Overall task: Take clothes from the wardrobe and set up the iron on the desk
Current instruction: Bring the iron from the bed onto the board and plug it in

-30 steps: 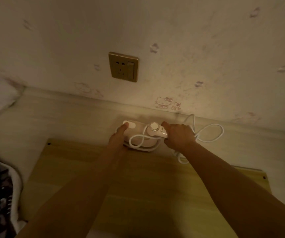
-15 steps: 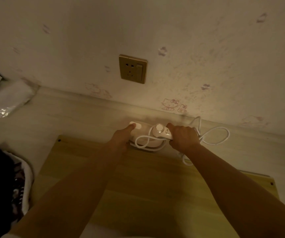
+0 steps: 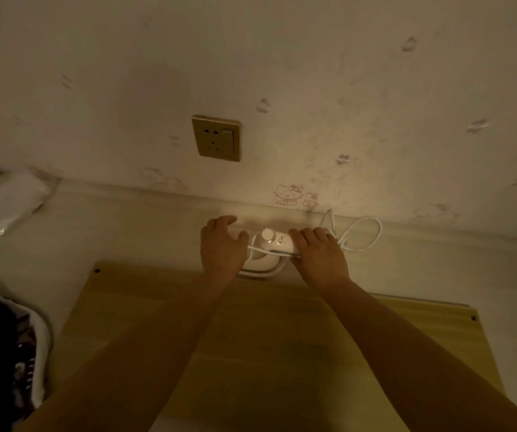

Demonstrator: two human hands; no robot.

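Observation:
A small white iron [image 3: 270, 244] with a round dial lies on the pale desk [image 3: 126, 232] close to the wall, at the far edge of a wooden board [image 3: 269, 344]. My left hand [image 3: 221, 247] covers the iron's front end, fingers curled over it. My right hand [image 3: 319, 254] grips the iron's handle. The white cord [image 3: 360, 235] loops on the desk to the right of the iron, and part of it runs over and under the iron's body. A dark and white garment [image 3: 5, 347] lies at the left edge.
A gold wall socket [image 3: 216, 138] with a switch sits on the wall above the iron. A clear plastic packet [image 3: 8, 201] lies at the far left of the desk. A cartoon cat sticker [image 3: 291, 194] marks the wall just above the desk's edge.
My left hand has slid from touching the iron's tip with a fingertip to curling over its front end. The camera has shifted, so the socket and desk sit more to the right.

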